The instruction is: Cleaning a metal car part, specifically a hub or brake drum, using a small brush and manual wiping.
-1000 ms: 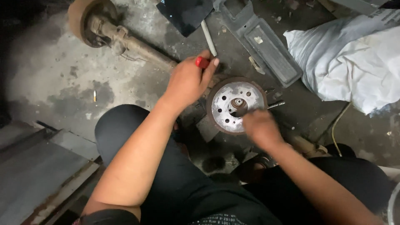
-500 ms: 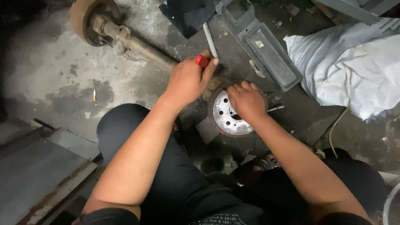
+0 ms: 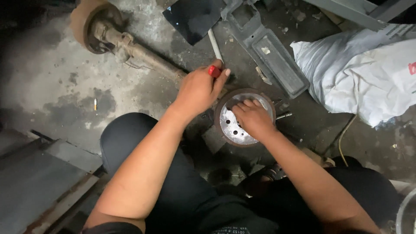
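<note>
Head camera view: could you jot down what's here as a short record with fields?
Setting: stained concrete floor, seen from above a crouching person
Left hand: gripping a red-handled tool with a pale shaft
Right hand: fingers resting inside a rusty brake drum
Brake drum: round, lying flat, holes in its light metal face
Behind: rusty axle with hub, grey plastic panel
Right side: white sack
Lower left: grey metal sheets
</note>
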